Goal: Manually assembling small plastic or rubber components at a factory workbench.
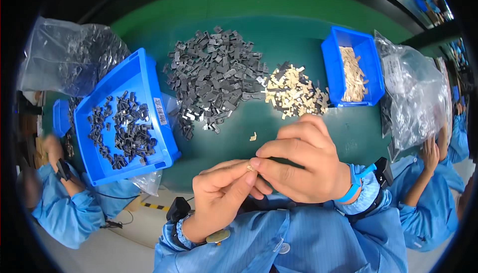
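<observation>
My left hand (222, 192) and my right hand (304, 162) meet over the front of the green table, fingertips touching. Between the left thumb and forefinger sits a small gold metal piece (250, 168), mostly covered by the fingers. The right thumb and forefinger press at its upper end; whether they grip it or another part I cannot make out. Just beyond my hands a single gold piece (253, 136) lies on the table. Farther off are a heap of black plastic parts (214, 73) and, right of it, a smaller pile of gold and black pieces (294, 92).
At the left stands a large blue tray (169, 146) of small black parts, beside a clear bag (55, 49) of more. A blue bin (332, 73) of gold strips stands back right, next to another plastic bag (416, 83). Co-workers in blue sit on both sides.
</observation>
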